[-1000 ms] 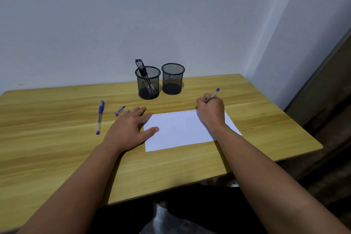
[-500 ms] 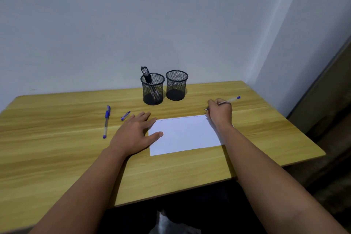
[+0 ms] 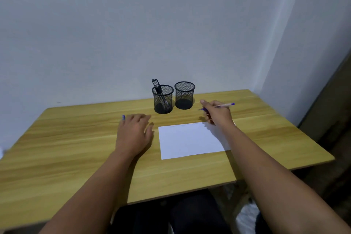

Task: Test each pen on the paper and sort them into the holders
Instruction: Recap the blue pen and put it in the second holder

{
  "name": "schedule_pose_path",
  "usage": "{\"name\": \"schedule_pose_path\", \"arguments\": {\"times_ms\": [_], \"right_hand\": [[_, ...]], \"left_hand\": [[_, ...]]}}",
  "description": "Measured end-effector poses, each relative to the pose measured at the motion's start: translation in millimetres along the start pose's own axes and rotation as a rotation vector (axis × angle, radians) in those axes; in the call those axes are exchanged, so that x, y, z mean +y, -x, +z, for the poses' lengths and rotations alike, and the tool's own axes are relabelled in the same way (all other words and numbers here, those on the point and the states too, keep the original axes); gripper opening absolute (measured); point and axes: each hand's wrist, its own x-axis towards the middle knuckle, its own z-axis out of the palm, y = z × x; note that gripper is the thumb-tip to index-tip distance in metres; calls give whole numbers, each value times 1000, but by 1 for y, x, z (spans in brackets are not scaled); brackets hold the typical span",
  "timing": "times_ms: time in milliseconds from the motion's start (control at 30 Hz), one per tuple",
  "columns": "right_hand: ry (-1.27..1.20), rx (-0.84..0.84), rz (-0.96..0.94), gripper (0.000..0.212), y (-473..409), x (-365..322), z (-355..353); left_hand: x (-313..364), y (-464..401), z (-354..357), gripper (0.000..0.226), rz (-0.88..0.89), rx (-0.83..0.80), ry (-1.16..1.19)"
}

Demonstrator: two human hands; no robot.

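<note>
On the counter (image 3: 76,148) my left hand (image 3: 133,135) lies flat with fingers relaxed, a blue pen tip (image 3: 123,117) peeking out beside it. Behind stand the left holder (image 3: 163,99), with pens in it, and the right holder (image 3: 184,95). The paper (image 3: 190,140) lies near. My right hand (image 3: 218,113) grips a pen (image 3: 224,105), raised beyond the paper.

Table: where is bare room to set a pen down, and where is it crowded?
Bare wood runs along the table's near-left, and right of the paper. Crowded: the back centre, where the two holders stand between the left hand and the right hand gripping a pen.
</note>
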Motion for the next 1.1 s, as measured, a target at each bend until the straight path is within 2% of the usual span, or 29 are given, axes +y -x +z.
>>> {"name": "schedule_pose_path", "arguments": {"times_ms": [100,200,333,467,667,900,1100], "right_hand": [[-13,-102,62,17,5,-1,6],[-45,-133,26,7,9,3,14],[-78,-177,16,8,13,9,21],[-94,-263,26,12,16,15,25],[6,-289,-8,8,23,18,28],[81,-373,-58,18,33,9,32],[55,-402,-90,9,40,-4,32]], "left_hand": [[-12,-8,-7,41,-146,-91,-108],[-22,-13,-11,40,-213,-233,-203],[-26,-14,-9,36,-220,-295,-234],[-26,-15,-6,29,-209,-245,-238],[-25,-12,-4,21,-178,-147,-215],[-13,-19,-17,12,-75,38,165],[2,-28,-32,13,-10,66,233]]}}
